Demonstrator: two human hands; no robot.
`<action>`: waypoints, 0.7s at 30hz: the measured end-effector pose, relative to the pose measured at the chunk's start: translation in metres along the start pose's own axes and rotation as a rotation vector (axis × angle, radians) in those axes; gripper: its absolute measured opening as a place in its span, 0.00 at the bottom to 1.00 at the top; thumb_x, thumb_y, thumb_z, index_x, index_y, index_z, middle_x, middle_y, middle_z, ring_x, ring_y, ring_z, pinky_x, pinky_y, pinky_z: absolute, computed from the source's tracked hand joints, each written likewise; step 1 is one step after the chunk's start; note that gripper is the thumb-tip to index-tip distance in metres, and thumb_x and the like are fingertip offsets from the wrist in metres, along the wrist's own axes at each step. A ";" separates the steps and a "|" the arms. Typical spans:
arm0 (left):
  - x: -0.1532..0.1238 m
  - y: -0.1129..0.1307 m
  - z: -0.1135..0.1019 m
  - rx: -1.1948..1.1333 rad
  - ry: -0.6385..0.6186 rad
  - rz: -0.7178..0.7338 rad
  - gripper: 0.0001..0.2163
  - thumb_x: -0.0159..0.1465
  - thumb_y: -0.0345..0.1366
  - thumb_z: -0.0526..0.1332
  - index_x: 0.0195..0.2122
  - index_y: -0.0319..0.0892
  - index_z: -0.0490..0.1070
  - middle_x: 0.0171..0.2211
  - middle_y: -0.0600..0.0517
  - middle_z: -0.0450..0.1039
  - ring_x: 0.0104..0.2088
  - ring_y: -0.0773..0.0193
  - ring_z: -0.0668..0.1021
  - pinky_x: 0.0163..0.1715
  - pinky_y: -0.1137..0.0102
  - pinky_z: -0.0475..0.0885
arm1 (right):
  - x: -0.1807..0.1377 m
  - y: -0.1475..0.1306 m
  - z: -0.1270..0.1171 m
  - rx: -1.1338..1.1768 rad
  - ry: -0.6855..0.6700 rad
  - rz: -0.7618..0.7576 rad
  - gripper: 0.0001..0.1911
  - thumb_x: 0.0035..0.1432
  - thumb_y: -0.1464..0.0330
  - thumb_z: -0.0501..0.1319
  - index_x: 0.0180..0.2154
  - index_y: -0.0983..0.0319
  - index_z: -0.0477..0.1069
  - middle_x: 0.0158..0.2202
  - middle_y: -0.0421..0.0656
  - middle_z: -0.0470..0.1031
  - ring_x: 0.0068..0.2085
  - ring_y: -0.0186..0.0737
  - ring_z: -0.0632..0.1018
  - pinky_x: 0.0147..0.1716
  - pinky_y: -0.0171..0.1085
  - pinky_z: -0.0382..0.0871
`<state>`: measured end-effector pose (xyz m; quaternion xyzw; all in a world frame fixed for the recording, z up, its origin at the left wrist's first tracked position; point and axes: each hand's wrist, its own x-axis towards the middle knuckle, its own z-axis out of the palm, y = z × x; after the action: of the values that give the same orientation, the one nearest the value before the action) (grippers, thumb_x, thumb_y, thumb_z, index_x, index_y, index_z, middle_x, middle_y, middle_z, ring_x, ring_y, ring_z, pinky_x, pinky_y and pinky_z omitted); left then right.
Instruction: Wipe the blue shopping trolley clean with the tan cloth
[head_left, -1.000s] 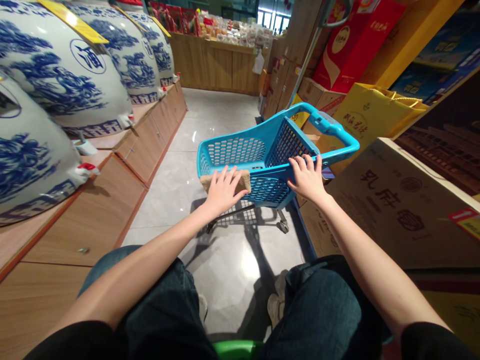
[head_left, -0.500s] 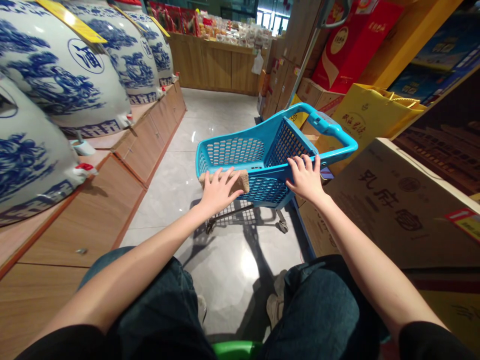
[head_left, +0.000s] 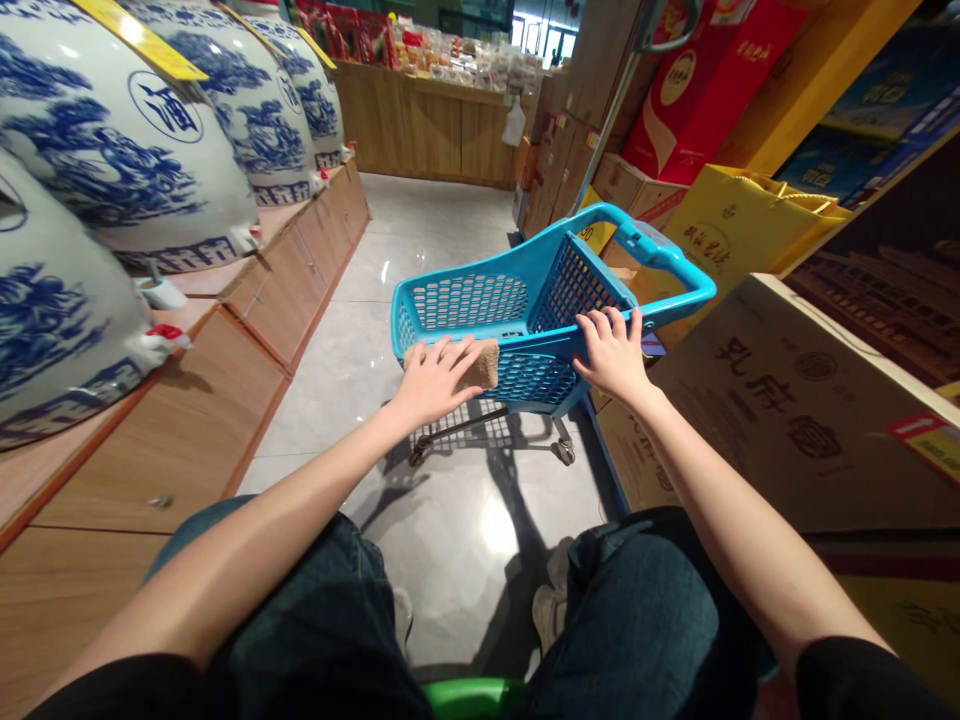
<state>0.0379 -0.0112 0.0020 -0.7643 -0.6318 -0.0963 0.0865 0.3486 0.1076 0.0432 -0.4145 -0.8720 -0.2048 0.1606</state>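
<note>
A small blue plastic shopping cart [head_left: 480,300] stands tilted on the tiled floor in front of my knees. My left hand [head_left: 431,378] presses a tan cloth [head_left: 484,362] against the near rim of the basket, fingers closed over it. On the rim further right lies my right hand [head_left: 613,352], its fingers curled over the edge just below the blue handle [head_left: 660,258].
Big blue-and-white porcelain jars [head_left: 135,160] sit on a wooden counter [head_left: 187,420] along the left. Cardboard boxes [head_left: 787,400], a yellow bag [head_left: 731,240] and red boxes [head_left: 705,90] line the right. The grey aisle floor [head_left: 442,230] runs ahead to a wooden display [head_left: 435,130].
My left hand with the cloth has slid slightly to the left along the cart's rim. The right hand keeps its hold on the rim.
</note>
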 end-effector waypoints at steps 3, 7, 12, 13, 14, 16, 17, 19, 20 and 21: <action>0.004 -0.009 -0.002 0.000 0.013 -0.137 0.31 0.73 0.54 0.50 0.74 0.47 0.54 0.74 0.45 0.56 0.71 0.42 0.62 0.69 0.43 0.55 | 0.000 0.001 -0.001 -0.003 -0.006 -0.012 0.34 0.63 0.62 0.57 0.67 0.70 0.62 0.65 0.59 0.68 0.67 0.67 0.61 0.68 0.70 0.40; 0.005 -0.004 -0.004 0.002 0.017 -0.217 0.32 0.74 0.55 0.49 0.74 0.44 0.54 0.73 0.43 0.57 0.71 0.40 0.62 0.67 0.41 0.57 | 0.000 -0.001 -0.001 -0.003 -0.014 -0.005 0.34 0.63 0.63 0.57 0.67 0.70 0.61 0.65 0.60 0.67 0.67 0.67 0.61 0.68 0.70 0.40; 0.000 0.016 -0.001 0.020 0.005 -0.054 0.35 0.72 0.58 0.51 0.75 0.46 0.53 0.75 0.44 0.53 0.72 0.37 0.58 0.69 0.37 0.51 | 0.001 -0.001 0.000 -0.010 -0.006 0.019 0.32 0.62 0.62 0.57 0.65 0.71 0.64 0.64 0.61 0.69 0.66 0.68 0.62 0.68 0.71 0.40; -0.001 0.016 0.000 0.018 0.001 -0.034 0.35 0.72 0.58 0.52 0.75 0.47 0.53 0.75 0.45 0.52 0.72 0.37 0.57 0.69 0.38 0.50 | 0.001 0.000 0.001 -0.012 -0.006 0.019 0.32 0.63 0.62 0.57 0.65 0.71 0.64 0.63 0.61 0.69 0.66 0.68 0.62 0.68 0.71 0.41; 0.000 0.014 0.000 0.011 -0.004 -0.024 0.34 0.72 0.57 0.52 0.75 0.48 0.53 0.75 0.46 0.52 0.73 0.39 0.57 0.70 0.39 0.50 | 0.000 0.001 0.001 -0.013 -0.006 0.017 0.32 0.63 0.62 0.57 0.65 0.71 0.64 0.63 0.61 0.69 0.66 0.68 0.62 0.68 0.71 0.41; 0.002 0.006 -0.001 -0.010 -0.010 -0.054 0.32 0.73 0.55 0.51 0.75 0.50 0.53 0.75 0.47 0.53 0.73 0.41 0.58 0.70 0.39 0.51 | -0.001 0.003 0.001 -0.013 -0.003 0.006 0.32 0.63 0.63 0.56 0.65 0.70 0.63 0.64 0.60 0.69 0.66 0.67 0.62 0.68 0.71 0.41; 0.003 0.003 -0.002 -0.018 -0.010 -0.093 0.31 0.73 0.55 0.51 0.74 0.51 0.53 0.75 0.47 0.53 0.72 0.41 0.59 0.69 0.38 0.51 | -0.001 0.004 0.001 -0.011 -0.001 -0.001 0.32 0.64 0.63 0.56 0.66 0.70 0.63 0.64 0.60 0.69 0.66 0.67 0.62 0.68 0.71 0.41; 0.006 -0.002 -0.004 -0.024 -0.002 -0.199 0.30 0.73 0.55 0.49 0.74 0.53 0.54 0.75 0.46 0.53 0.72 0.39 0.58 0.67 0.33 0.52 | -0.001 0.004 0.001 -0.009 0.000 -0.012 0.32 0.64 0.63 0.55 0.66 0.70 0.62 0.64 0.60 0.68 0.66 0.66 0.62 0.68 0.70 0.41; 0.007 -0.002 -0.005 -0.024 0.005 -0.249 0.30 0.73 0.55 0.49 0.74 0.52 0.55 0.75 0.45 0.53 0.72 0.37 0.58 0.66 0.32 0.53 | -0.001 0.003 0.001 -0.008 0.001 -0.013 0.33 0.64 0.63 0.55 0.67 0.70 0.62 0.64 0.59 0.68 0.66 0.66 0.62 0.68 0.70 0.42; 0.008 0.000 -0.005 -0.025 0.011 -0.281 0.31 0.73 0.56 0.49 0.73 0.51 0.56 0.75 0.44 0.54 0.72 0.36 0.58 0.65 0.32 0.54 | 0.000 0.002 0.001 -0.007 0.002 -0.012 0.33 0.64 0.63 0.55 0.67 0.70 0.62 0.64 0.59 0.68 0.66 0.67 0.62 0.68 0.70 0.42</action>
<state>0.0387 -0.0052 0.0088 -0.6688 -0.7308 -0.1195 0.0658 0.3505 0.1095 0.0426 -0.4098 -0.8736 -0.2091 0.1586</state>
